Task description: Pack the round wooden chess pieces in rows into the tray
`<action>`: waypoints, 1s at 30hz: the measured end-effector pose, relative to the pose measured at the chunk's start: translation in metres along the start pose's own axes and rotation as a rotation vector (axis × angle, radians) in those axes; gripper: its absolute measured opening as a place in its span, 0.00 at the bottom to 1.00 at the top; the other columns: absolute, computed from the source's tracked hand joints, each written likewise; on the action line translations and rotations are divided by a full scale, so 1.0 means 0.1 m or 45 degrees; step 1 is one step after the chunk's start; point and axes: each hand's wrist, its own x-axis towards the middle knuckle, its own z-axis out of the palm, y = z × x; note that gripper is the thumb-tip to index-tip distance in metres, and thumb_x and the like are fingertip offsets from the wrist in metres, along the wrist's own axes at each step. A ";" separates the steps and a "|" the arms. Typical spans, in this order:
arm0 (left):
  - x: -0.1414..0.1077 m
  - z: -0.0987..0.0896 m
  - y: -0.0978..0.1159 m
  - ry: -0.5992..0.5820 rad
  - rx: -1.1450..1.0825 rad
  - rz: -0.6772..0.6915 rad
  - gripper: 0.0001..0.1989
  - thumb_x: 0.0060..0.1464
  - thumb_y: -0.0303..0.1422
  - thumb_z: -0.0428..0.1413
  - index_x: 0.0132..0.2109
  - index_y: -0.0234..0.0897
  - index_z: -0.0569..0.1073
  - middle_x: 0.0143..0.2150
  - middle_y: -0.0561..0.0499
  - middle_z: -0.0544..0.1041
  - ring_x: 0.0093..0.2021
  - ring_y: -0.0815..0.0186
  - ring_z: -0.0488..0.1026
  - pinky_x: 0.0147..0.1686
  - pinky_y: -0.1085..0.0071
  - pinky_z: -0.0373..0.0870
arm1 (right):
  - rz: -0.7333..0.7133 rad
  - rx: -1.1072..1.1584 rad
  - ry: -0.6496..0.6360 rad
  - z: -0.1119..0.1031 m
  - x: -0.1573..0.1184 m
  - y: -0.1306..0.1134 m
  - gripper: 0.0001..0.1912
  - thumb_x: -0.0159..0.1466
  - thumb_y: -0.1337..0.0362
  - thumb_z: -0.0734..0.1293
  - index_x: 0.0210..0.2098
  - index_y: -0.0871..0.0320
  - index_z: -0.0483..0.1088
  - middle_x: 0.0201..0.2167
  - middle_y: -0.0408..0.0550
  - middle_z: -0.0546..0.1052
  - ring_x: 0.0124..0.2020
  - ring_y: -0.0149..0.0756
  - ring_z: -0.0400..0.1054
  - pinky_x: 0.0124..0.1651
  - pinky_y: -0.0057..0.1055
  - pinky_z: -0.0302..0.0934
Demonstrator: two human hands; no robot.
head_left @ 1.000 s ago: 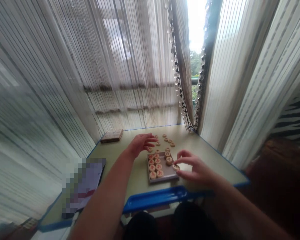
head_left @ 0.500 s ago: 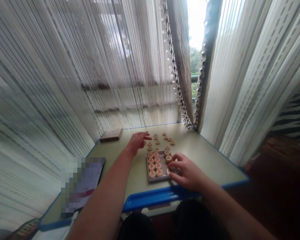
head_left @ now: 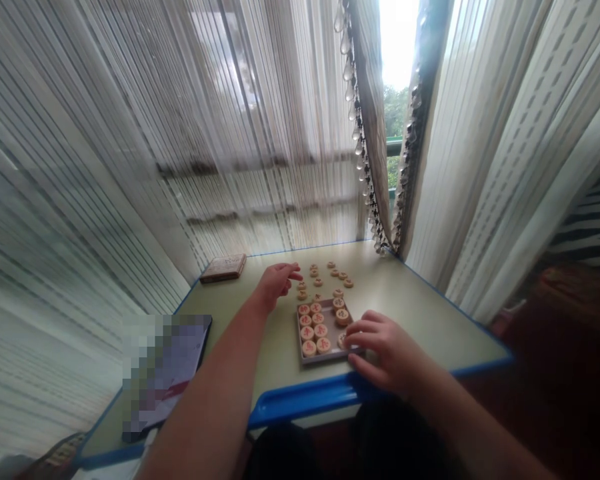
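My left hand point(head_left: 277, 285) hovers over the table left of several loose xiangqi pieces point(head_left: 318, 283); its fingers stretch out and nothing shows in them. My right hand point(head_left: 383, 348) is at the right side of a shallow box point(head_left: 333, 328), thumb and fingers apart. Its fingertips are at a xiangqi piece point(head_left: 342, 341) in the box's near right corner, partly hidden by them; whether they touch it I cannot tell. Red-marked pieces point(head_left: 321, 331) stand in two columns along the box's left side. Dark-marked pieces point(head_left: 342, 317) sit at its right side.
A closed brown case point(head_left: 224, 267) lies at the table's far left corner. A tablet-like device point(head_left: 193, 363), partly blurred out, is left of my left forearm. A blue tray point(head_left: 305, 401) runs along the table's near edge point(head_left: 470, 369). Sheer curtains point(head_left: 260, 167) hang behind.
My right hand's thumb and fingers have spread and drawn slightly right, away from the near right piece. The left hand's fingers have come closer together. The view has shifted slightly.
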 end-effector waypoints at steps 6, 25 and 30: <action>0.00 0.00 -0.02 -0.002 0.002 0.006 0.17 0.43 0.42 0.56 0.34 0.31 0.70 0.28 0.48 0.74 0.15 0.80 0.51 0.15 0.78 0.44 | 0.081 -0.138 0.085 0.05 -0.02 0.03 0.09 0.60 0.64 0.61 0.32 0.55 0.73 0.32 0.47 0.76 0.30 0.34 0.64 0.36 0.34 0.58; 0.03 0.03 -0.06 -0.028 0.049 0.031 0.15 0.44 0.41 0.56 0.34 0.32 0.71 0.26 0.49 0.73 0.15 0.80 0.51 0.15 0.79 0.44 | 0.101 -0.139 0.046 0.03 -0.01 0.03 0.10 0.60 0.63 0.61 0.35 0.54 0.73 0.34 0.48 0.76 0.33 0.36 0.65 0.36 0.34 0.61; 0.03 0.03 -0.05 0.014 0.074 0.049 0.15 0.43 0.40 0.56 0.33 0.32 0.71 0.25 0.50 0.73 0.15 0.79 0.51 0.15 0.78 0.44 | 0.081 -0.130 0.081 0.03 -0.01 0.04 0.10 0.61 0.62 0.61 0.35 0.54 0.73 0.34 0.48 0.76 0.32 0.35 0.66 0.36 0.34 0.61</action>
